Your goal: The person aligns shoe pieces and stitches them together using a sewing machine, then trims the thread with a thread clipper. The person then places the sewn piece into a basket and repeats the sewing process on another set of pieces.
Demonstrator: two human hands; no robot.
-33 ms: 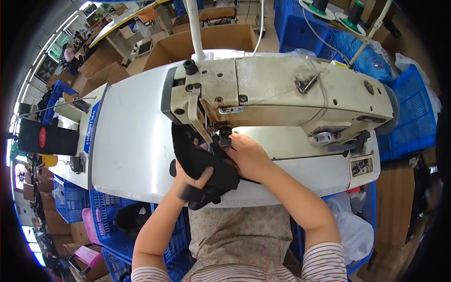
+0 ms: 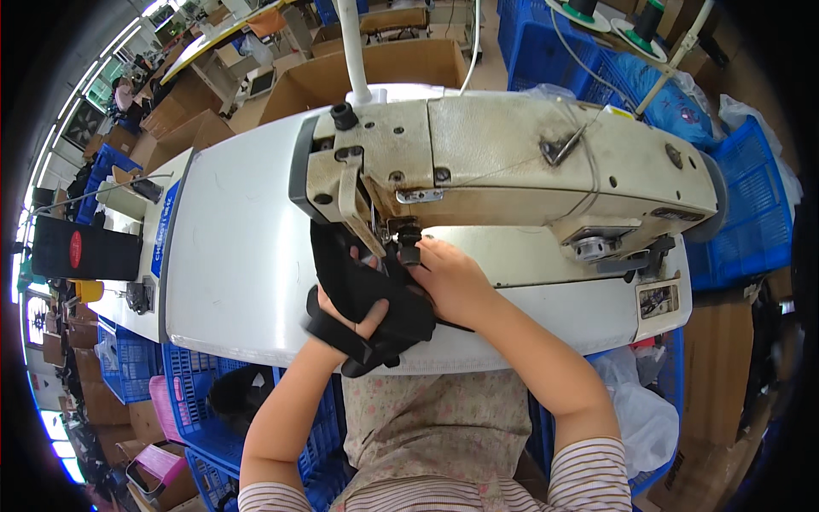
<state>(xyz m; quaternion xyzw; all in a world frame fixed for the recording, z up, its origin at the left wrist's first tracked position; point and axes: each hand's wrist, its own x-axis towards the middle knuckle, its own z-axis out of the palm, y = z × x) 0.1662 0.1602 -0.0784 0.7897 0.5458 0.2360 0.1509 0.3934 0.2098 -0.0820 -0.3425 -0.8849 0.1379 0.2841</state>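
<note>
A piece of black fabric [image 2: 345, 277] with straps and folded edges lies under the needle area of a cream sewing machine [image 2: 503, 149]. My left hand [image 2: 373, 319] grips it from the left, thumb on top and fingers partly covered by the cloth. A black strap [image 2: 339, 334] loops loosely across my left wrist. Close to the presser foot, my right hand [image 2: 450, 277] is closed on the right side of the fabric, its fingertips partly hidden behind the machine head. The needle tip itself cannot be made out.
The white table [image 2: 239, 256] carries the machine. Below its left edge stands a blue crate [image 2: 192, 375] with dark items; a white plastic bag [image 2: 636, 418] lies at lower right. Thread cones [image 2: 648, 19] stand at upper right, and a cardboard box [image 2: 384, 72] sits behind the table.
The black strap across my left wrist has shifted up and left, so more of its loop shows. Both hands stay nearly in place on the fabric.
</note>
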